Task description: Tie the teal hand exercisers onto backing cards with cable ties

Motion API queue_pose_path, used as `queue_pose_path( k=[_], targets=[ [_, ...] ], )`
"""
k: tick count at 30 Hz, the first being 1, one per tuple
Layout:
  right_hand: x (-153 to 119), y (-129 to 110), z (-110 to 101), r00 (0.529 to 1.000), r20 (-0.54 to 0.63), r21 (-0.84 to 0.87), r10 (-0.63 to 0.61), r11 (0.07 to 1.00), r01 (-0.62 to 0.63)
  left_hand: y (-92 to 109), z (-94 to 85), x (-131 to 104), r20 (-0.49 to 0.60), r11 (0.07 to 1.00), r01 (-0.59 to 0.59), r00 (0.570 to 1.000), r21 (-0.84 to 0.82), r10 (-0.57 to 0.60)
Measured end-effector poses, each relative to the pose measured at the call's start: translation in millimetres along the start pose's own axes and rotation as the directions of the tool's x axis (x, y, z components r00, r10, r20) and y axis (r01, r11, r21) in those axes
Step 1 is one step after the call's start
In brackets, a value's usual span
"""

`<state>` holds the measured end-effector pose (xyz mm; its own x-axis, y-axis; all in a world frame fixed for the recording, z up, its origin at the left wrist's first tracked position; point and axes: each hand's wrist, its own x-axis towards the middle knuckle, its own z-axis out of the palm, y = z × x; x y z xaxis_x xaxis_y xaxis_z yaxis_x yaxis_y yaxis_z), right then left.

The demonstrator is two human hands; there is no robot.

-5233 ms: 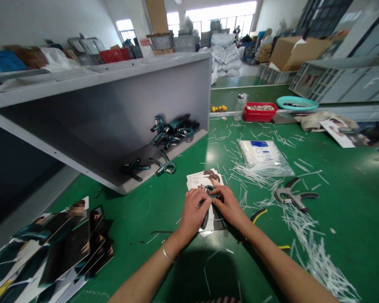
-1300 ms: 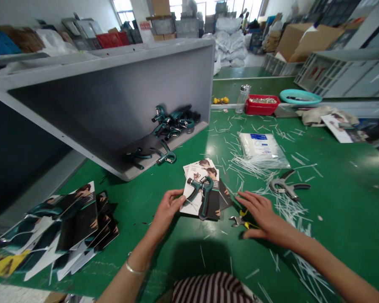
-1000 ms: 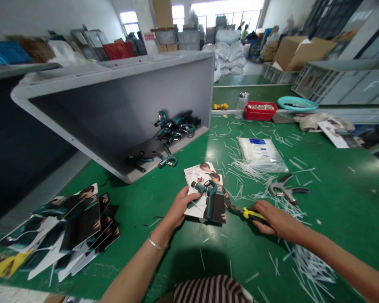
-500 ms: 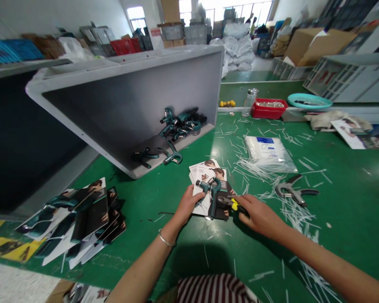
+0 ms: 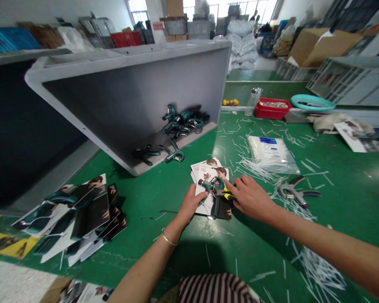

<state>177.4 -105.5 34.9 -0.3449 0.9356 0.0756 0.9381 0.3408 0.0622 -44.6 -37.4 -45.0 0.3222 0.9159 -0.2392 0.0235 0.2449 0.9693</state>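
A teal hand grip tool (image 5: 218, 183) lies on a small stack of printed cards (image 5: 205, 206) at the middle of the table. My left hand (image 5: 191, 203) holds the tool and the top card at their left edge, thumb on top. My right hand (image 5: 251, 195) is at the right edge of the cards, index finger stretched towards the tool. Beneath its fingers are yellow-and-black cutters (image 5: 228, 194), partly hidden; whether the hand still grips them cannot be made out.
A tilted grey bin (image 5: 129, 54) holds several teal tools (image 5: 185, 122). Carded tools (image 5: 91, 210) are piled at left. To the right are a bag of white ties (image 5: 271, 153), loose strips, grey pliers (image 5: 297, 192) and a red tray (image 5: 272, 110).
My right hand has moved up a little and its fingers have loosened from around the cutters' handles, with the index finger now reaching to the card. The view has shifted slightly.
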Motion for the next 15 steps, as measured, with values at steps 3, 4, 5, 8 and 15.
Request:
queue_pose_path(
  k=[3, 4, 5, 8, 15],
  targets=[
    [0, 6, 11, 0.997, 0.082, 0.078, 0.014, 0.997, -0.02, 0, 0.7, 0, 0.007, 0.999, 0.014, 1.0, -0.041, -0.013],
    [0, 8, 14, 0.993, 0.113, 0.098, 0.027, 0.994, -0.039, 1, 0.5, 0, 0.012, 0.998, 0.02, 1.0, -0.068, -0.019],
    [-2, 9, 16, 0.989, 0.142, 0.119, 0.041, 0.991, -0.058, 3, 0.2, -1, 0.022, 0.994, 0.033, 0.999, -0.104, -0.031],
    [-10, 2, 17, 0.982, 0.184, 0.201, 0.044, 0.976, -0.081, 9, -0.8, -4, 0.074, 0.968, 0.108, 0.993, -0.226, -0.094],
    [-38, -42, 13, 0.971, 0.146, 0.523, 0.19, 0.819, -0.238, 20, 13.7, -11, -0.321, 0.962, -0.142, 0.945, -0.235, 0.061]
  ],
)
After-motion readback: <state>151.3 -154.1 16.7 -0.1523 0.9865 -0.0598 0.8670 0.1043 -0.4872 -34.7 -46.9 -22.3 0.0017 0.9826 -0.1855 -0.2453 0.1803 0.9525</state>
